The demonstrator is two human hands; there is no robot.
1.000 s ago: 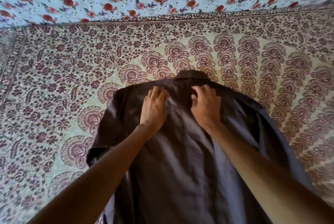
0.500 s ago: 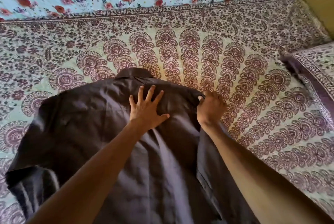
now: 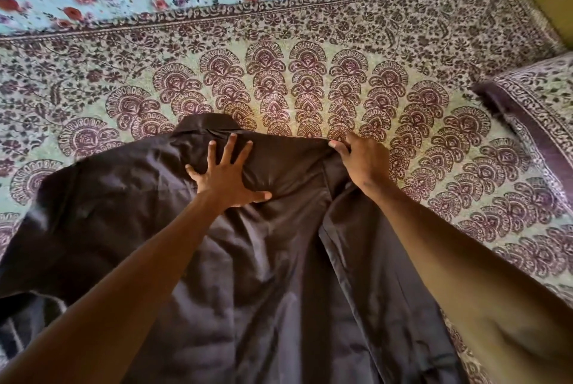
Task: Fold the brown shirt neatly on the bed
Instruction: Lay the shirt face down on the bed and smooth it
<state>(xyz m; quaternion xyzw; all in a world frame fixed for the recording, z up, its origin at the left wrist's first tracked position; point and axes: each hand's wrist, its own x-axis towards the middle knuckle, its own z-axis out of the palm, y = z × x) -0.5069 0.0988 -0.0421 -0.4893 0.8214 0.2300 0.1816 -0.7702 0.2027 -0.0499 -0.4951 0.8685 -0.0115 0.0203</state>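
The brown shirt lies back-up on the bed, collar at the far end, body running toward the near edge. The left hand is pressed flat on the upper back just below the collar, fingers spread, gripping nothing. The right hand is closed on the right shoulder edge, where the right side panel appears turned inward along a lengthwise crease. The left sleeve is spread open at the left. Judgement: folding is at an early stage; the left side and the crosswise folds remain. A patterned pillow lies at the far right. No brand, label or legible writing is visible.
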